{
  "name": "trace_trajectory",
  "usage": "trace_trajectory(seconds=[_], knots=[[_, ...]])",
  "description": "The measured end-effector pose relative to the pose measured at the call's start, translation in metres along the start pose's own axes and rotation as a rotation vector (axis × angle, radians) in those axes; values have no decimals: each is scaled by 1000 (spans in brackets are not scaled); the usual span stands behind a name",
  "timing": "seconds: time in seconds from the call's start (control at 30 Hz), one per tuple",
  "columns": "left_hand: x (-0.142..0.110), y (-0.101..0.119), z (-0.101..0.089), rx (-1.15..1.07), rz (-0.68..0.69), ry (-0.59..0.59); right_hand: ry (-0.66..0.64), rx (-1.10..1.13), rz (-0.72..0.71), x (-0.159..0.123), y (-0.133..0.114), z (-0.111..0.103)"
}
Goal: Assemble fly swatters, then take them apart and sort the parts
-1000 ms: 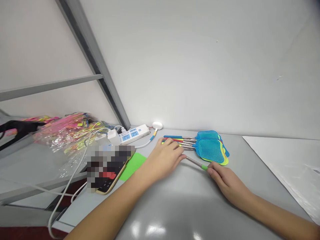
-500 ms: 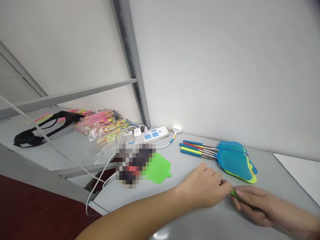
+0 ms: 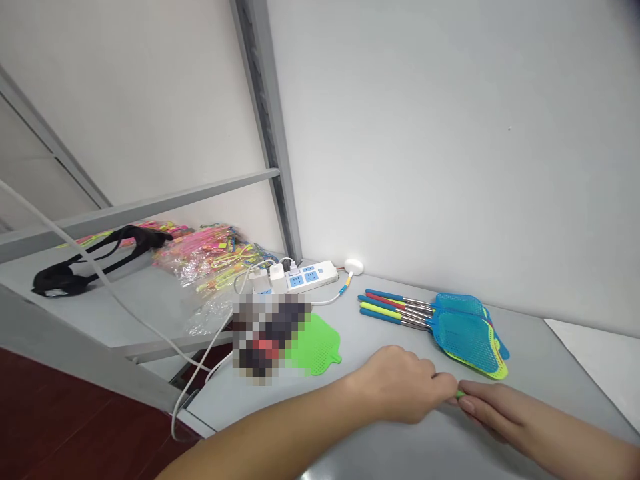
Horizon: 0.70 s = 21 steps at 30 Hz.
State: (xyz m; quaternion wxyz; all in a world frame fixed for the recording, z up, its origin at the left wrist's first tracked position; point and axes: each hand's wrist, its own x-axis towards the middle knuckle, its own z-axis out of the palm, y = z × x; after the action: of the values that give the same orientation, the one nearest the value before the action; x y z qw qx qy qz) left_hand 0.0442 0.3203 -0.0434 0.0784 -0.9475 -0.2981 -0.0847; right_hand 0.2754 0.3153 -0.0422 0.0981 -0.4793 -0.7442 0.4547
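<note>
Low in the head view, my left hand (image 3: 400,383) and my right hand (image 3: 500,410) meet thumb to thumb, both closed on a slim green fly swatter handle (image 3: 459,394). Only a short green bit shows between them; my fingers hide the rest. A loose green fly swatter head (image 3: 317,347) lies flat on the grey tabletop, left of my left hand. Beyond my hands is a stack of several fly swatters (image 3: 465,333), with blue and yellow-green heads, metal rods and blue, red and yellow grips pointing left.
A white power strip (image 3: 310,277) with plugs and cables stands against the wall beside a round white device (image 3: 354,267). A pixelated item (image 3: 273,340) partly covers the green head. Bagged colourful items (image 3: 210,253) and a black strap (image 3: 100,260) lie left. A white sheet (image 3: 595,367) is at right.
My hands have come closer together, and less of the green handle shows between them. My left hand has turned slightly. The view has tilted a little; the swatter stack lies as before.
</note>
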Motion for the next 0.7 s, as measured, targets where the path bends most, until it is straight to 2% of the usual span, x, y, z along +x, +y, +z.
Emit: trace_trajectory(seconds=[0.17,0.3,0.4,0.47,0.53,0.6,0.63,0.67,0.7], knots=[[6,-7,-17,-105,6,-119,237,-535,-185,-4,-2,9],[2,8,-42,-221,-113,-183,452,-1031,-425,-18,-12,19],[-8,19,-66,-426,-215,-268,531,-1282,-597,-30,-24,28],[-22,13,-82,-651,-249,-370,525,-1344,-642,-41,-24,23],[-44,-3,-94,-870,-309,-467,533,-1318,-596,-56,-11,3],[-73,-26,-101,-897,-368,-496,643,-1214,-427,-76,13,-29],[-87,-37,-102,-906,-443,-483,663,-1165,-282,-86,27,-44],[-101,-46,-102,-960,-595,-463,655,-1115,-157,-97,39,-57],[-111,-53,-101,-969,-690,-469,626,-1074,-80,-105,49,-64]])
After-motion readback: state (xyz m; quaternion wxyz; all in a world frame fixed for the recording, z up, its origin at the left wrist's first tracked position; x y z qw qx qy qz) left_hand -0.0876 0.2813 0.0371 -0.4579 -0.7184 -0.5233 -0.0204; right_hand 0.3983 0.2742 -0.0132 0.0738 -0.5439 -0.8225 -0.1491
